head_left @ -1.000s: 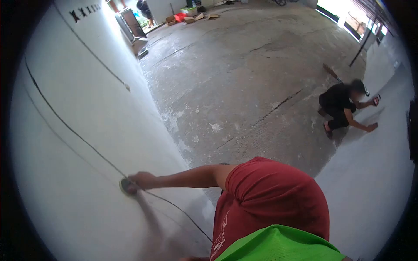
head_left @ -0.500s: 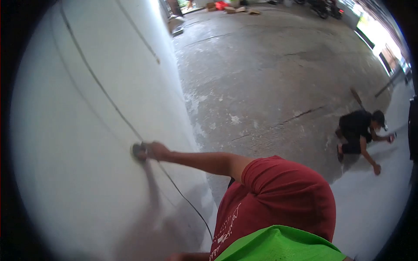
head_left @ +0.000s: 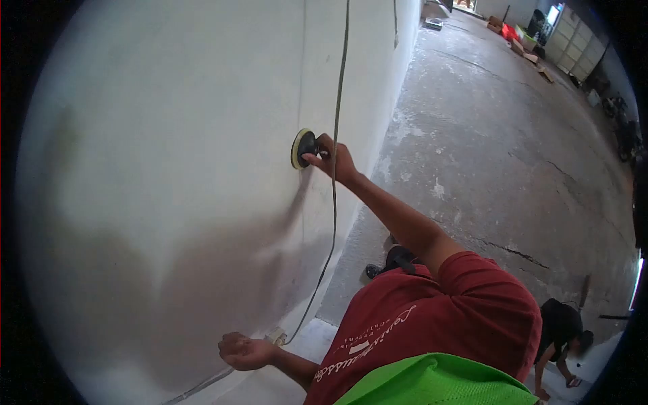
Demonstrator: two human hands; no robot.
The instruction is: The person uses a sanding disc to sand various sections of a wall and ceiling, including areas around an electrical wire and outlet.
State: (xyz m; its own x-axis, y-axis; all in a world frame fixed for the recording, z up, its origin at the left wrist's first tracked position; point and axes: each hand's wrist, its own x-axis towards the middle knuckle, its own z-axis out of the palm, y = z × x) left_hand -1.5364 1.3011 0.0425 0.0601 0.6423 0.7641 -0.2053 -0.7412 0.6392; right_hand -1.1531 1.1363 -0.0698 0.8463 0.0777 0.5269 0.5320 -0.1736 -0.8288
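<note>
My right hand (head_left: 334,156) grips a round black sanding pad (head_left: 305,149) with a yellowish rim, its flat side against the pale wall (head_left: 182,155). A thin dark cable (head_left: 339,88) hangs down across that hand and runs to a small pale fitting (head_left: 275,336) low on the wall. Beside the fitting, at the lower left, my left hand (head_left: 246,352) is palm up with loosely curled fingers and nothing visible in it. My red shirt and a green cloth fill the bottom.
Cracked grey concrete floor (head_left: 466,148) stretches away to the right of the wall. Another person in dark clothes (head_left: 559,331) crouches at the lower right, hands low. Boxes and a red item (head_left: 509,32) lie at the far end, with motorbikes (head_left: 624,128) at the right edge.
The view has turned toward the wall, so the floor and the other person appear shifted. My right hand and the pad appear further up and right. My left hand has come into fuller view.
</note>
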